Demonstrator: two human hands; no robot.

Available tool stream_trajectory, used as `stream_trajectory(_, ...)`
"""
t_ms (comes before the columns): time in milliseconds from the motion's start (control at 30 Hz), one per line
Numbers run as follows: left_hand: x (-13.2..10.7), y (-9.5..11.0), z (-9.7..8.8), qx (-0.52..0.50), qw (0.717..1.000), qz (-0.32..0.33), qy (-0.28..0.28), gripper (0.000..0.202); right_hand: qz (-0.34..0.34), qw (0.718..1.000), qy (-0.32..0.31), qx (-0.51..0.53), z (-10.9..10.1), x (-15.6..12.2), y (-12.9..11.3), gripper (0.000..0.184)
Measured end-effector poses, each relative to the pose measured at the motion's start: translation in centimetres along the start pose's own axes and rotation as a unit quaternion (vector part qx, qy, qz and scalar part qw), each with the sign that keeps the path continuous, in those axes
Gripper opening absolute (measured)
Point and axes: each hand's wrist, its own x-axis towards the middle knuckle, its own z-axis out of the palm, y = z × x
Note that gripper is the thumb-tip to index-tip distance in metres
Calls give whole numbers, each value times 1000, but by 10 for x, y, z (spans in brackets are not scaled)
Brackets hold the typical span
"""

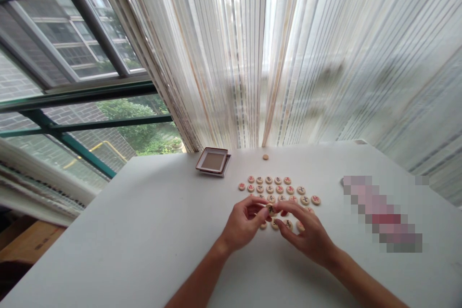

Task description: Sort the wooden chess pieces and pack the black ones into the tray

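Several round wooden chess discs [277,187] with red or black characters lie face up in rows on the white table [144,231]. My left hand [243,224] and my right hand [306,233] meet over the near rows. Both pinch one disc with a black character [271,210] between their fingertips, just above the table. More discs [288,224] lie under and between my fingers, partly hidden.
A single plain disc [265,157] lies apart near the curtain. A small square box with its lid [212,161] sits at the table's far left-centre. A blurred-out object [382,214] lies to the right. Striped curtains hang behind; a window is at left.
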Motion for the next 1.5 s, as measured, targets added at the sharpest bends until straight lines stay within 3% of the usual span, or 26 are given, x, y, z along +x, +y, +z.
stream_trajectory(167,9,17,-26,9,991,64,114,28,15,1000,-5,-1,0,-2,3,28)
stream_trajectory(267,13,17,-31,10,988,67,141,29,17,1000,7,-2,-1,-2,7,25)
stream_trajectory(567,1,-2,2,82,995,27,48,33,-4,999,36,20,2,3,1,28)
stream_trajectory(700,-3,-3,6,108,993,36,11,33,0,999,36,26,3,5,1,24)
stream_trajectory(967,-3,-2,5,126,990,62,6,35,20,998,38,40,1,3,4,25)
stream_trajectory(1300,-5,3,7,165,982,96,12,32,111,983,4,147,3,-2,8,28)
stream_trajectory(1500,-5,1,5,160,984,82,12,33,150,969,-16,194,1,-1,6,24)
